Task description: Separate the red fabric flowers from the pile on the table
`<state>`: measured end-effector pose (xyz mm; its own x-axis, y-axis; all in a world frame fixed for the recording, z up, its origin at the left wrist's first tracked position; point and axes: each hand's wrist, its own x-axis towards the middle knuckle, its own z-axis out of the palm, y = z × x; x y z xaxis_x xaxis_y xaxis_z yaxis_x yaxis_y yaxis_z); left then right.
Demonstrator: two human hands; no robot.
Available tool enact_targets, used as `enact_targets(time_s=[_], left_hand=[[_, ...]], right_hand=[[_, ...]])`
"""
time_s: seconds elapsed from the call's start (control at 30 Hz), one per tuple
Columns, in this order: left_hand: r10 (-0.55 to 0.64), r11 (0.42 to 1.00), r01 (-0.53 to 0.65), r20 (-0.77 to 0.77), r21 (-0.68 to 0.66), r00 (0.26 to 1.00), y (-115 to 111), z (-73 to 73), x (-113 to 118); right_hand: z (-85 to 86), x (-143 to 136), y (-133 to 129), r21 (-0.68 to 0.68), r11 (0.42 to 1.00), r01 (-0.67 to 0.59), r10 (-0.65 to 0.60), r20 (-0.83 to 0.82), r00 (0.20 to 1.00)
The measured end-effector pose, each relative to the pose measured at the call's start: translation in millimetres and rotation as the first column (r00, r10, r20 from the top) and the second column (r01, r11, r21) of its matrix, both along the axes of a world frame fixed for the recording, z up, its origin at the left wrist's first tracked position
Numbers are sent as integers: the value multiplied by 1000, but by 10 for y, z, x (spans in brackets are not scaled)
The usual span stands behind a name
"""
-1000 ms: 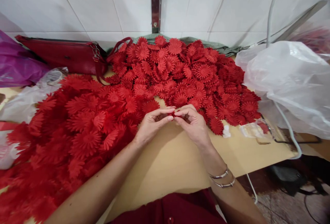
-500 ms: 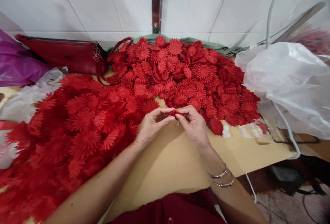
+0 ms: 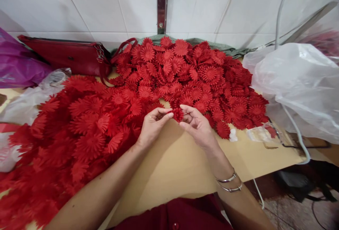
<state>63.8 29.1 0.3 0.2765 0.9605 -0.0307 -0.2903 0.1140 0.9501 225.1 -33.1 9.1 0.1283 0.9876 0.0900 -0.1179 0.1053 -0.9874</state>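
A small red flower piece (image 3: 177,114) is pinched at its left edge between the thumb and forefinger of my left hand (image 3: 153,124). Close by on its right is my right hand (image 3: 197,125), thumb and fingers apart, the fingertips at the flower's right edge. Behind both hands lies a heap of small red flowers (image 3: 209,74), some stacked together. Larger, looser red flower pieces (image 3: 88,145) are piled to the left, partly behind my left forearm.
The wooden table (image 3: 169,173) runs under both piles. A red handbag (image 3: 66,57) and a purple bag (image 3: 21,64) lie at back left. White plastic bags (image 3: 304,81) and a pale cable (image 3: 296,133) are at the right, a tiled wall (image 3: 132,4) behind.
My right fingers have spread away from the flower, which now shows its petals facing me. My left hand has shifted slightly left with its pinch on the flower.
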Motion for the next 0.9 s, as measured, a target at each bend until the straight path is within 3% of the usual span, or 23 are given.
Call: enact_targets(time_s=[0.1, 0.23, 0.43, 0.53, 0.7, 0.9], left_hand=[[-17, 1000, 18, 31, -23, 999, 16, -14, -2], [-114, 993, 114, 2, 16, 993, -5, -9, 7], [-224, 972, 227, -50, 56, 973, -28, 37, -23], [-268, 959, 271, -42, 83, 962, -36, 39, -19], [-184, 969, 190, -53, 160, 981, -50, 21, 24], [-106, 994, 108, -54, 26, 993, -39, 0, 25]], right_hand=[[-42, 1, 26, -55, 998, 18, -22, -64, 998], [-90, 11, 43, -81, 990, 115, -116, -5, 993], [-36, -30, 36, -12, 960, 278, -277, 51, 959], [-13, -38, 33, -9, 955, 296, -294, 92, 951], [-37, -26, 30, -16, 971, 239, -237, 60, 970], [-16, -17, 11, 82, 978, 192, -199, 89, 976]])
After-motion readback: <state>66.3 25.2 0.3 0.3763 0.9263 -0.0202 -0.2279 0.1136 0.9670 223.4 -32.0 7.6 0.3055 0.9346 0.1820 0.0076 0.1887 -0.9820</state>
